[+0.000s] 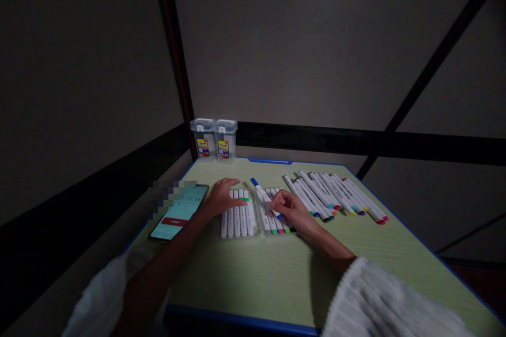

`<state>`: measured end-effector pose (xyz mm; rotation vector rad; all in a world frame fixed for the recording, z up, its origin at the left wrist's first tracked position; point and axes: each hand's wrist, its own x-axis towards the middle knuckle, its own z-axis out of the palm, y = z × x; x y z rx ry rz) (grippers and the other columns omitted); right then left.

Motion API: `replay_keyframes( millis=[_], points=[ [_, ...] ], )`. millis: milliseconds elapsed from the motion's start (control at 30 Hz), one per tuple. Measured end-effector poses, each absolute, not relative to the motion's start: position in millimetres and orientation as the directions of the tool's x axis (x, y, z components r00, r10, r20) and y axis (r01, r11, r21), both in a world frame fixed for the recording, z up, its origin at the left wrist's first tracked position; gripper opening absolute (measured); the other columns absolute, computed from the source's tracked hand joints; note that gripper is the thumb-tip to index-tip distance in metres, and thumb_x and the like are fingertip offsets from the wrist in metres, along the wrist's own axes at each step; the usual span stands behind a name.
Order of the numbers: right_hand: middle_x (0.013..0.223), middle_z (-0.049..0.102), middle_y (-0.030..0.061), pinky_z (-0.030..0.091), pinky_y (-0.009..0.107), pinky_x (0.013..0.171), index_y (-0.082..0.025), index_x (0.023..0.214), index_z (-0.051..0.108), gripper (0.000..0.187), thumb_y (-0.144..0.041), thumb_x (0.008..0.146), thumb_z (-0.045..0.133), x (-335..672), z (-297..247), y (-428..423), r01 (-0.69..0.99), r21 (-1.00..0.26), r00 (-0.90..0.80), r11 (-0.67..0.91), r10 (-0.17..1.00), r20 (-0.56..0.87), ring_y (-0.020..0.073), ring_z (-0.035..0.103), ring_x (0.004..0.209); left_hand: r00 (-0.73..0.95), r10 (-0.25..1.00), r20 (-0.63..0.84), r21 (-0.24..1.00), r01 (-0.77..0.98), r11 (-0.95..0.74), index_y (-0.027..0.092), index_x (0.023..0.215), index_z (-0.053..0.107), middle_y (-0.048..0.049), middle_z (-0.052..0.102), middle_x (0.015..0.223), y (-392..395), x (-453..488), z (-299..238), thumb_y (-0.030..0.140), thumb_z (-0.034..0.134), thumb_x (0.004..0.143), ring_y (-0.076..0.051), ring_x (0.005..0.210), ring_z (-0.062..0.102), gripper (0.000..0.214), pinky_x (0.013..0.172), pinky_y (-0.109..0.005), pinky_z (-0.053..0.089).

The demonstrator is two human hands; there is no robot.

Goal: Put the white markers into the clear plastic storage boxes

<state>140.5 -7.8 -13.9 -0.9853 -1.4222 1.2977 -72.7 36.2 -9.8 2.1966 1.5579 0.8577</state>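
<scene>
My right hand (289, 206) pinches a white marker with blue ends (263, 193), which slants up to the left above a clear tray of markers (270, 222). Some markers in that tray show green, pink and yellow-green ends. Beside it on the left lies a second clear tray (238, 237), holding a row of white markers (237, 221). Over the far end of this row is my left hand (224, 197), thumb and fingers spread, with nothing in its grasp. Whether its thumb touches the markers I cannot tell.
Many loose white markers (328, 192) with coloured ends lie on the table's right side. A phone (176, 216) with a lit screen rests at the left edge. Two clear lidded boxes (215, 139) stand at the back left corner. The pale green table (245, 279) has a blue rim.
</scene>
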Motion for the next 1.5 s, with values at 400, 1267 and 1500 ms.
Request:
replay_keyframes(
  millis=[400,1267,1500],
  points=[
    [0.05,0.055,-0.0033,0.035,0.025,0.051,-0.021,0.06,0.044,0.031,-0.042,0.061,0.067,140,-13,-8,-0.026,-0.993,-0.243,0.111,0.963,0.114,0.0112,0.049,0.048,0.278,0.927,0.253,0.58,0.723,-0.375,0.018,0.092,0.063,-0.0068,0.061,0.097,44,-75,-22,0.036,0.072,0.05,-0.023,0.093,0.055,0.047,0.085,-0.034,0.04],
    [0.049,0.059,-0.0034,0.028,0.021,0.043,-0.02,0.062,0.042,0.032,-0.04,0.061,0.067,138,-11,-10,-0.044,-0.996,-0.282,0.077,0.955,0.087,0.0075,0.044,0.041,0.319,0.929,0.188,0.98,0.001,-0.198,0.012,0.098,0.055,-0.008,0.065,0.087,37,-50,-11,0.022,0.062,0.065,-0.016,0.081,0.061,0.036,0.079,-0.031,0.046],
    [0.05,0.057,-0.0044,0.019,0.019,0.037,-0.019,0.065,0.041,0.034,-0.042,0.063,0.066,138,-16,-10,0.018,-0.993,-0.366,0.117,0.925,0.102,0.004,0.034,0.036,0.384,0.914,0.133,0.991,-0.068,-0.116,0.012,0.105,0.055,-0.0071,0.064,0.089,22,-41,-3,0.023,0.066,0.063,-0.016,0.082,0.06,0.046,0.075,-0.027,0.045]
  ],
)
